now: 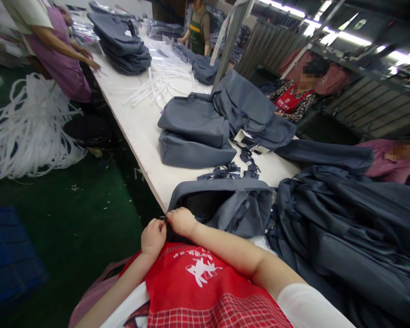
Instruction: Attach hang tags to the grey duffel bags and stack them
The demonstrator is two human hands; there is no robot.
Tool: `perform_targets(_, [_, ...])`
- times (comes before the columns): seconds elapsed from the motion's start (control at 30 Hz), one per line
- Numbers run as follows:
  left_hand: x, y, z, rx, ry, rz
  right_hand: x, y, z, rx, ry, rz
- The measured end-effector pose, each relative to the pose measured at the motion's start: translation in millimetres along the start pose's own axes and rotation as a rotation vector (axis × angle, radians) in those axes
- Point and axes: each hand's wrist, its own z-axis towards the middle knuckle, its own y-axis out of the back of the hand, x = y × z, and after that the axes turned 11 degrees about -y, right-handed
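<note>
A grey backpack (225, 205) lies open at the near edge of the white table (136, 132), its dark inside showing. My left hand (153, 237) and my right hand (181, 221) meet at the bag's near left corner. Both are closed in a pinch on the bag's edge, where the zip seems to be. My red apron (205, 282) fills the bottom of the view.
More grey backpacks lie stacked mid-table (194, 132), piled at my right (355, 228) and at the far end (123, 41). White plastic strips (157, 82) lie on the table and white cord (27, 127) heaps on the green floor. Other people work around the table.
</note>
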Motion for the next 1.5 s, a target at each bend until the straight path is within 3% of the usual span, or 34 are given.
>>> perform_targets(0.4, [-8.5, -4.6, 0.9, 0.022, -0.045, -0.031, -17.8, 0.3, -22.9, -0.03, -0.027, 0.068])
perform_targets(0.73, [-5.6, -6.4, -5.9, -0.056, -0.033, -0.052, -37.0, -15.4, -27.8, 0.129, -0.141, -0.022])
perform_targets(0.83, [-7.0, -5.7, -6.4, -0.028, -0.064, -0.065, -47.2, -15.9, -36.9, 0.092, -0.18, 0.0])
perform_targets(1.0, [-9.5, -6.2, -6.1, 0.008, -0.101, -0.033, -40.9, -10.6, -36.4, -0.048, -0.051, 0.106])
perform_targets(1.23, [-13.9, -3.7, -8.6, 0.041, -0.122, 0.033, -34.6, -12.7, -30.4, -0.075, 0.084, 0.097])
perform_targets(1.5, [-13.2, -3.4, -11.4, 0.06, -0.133, 0.033, -24.3, -12.0, -32.6, -0.05, 0.092, -0.04])
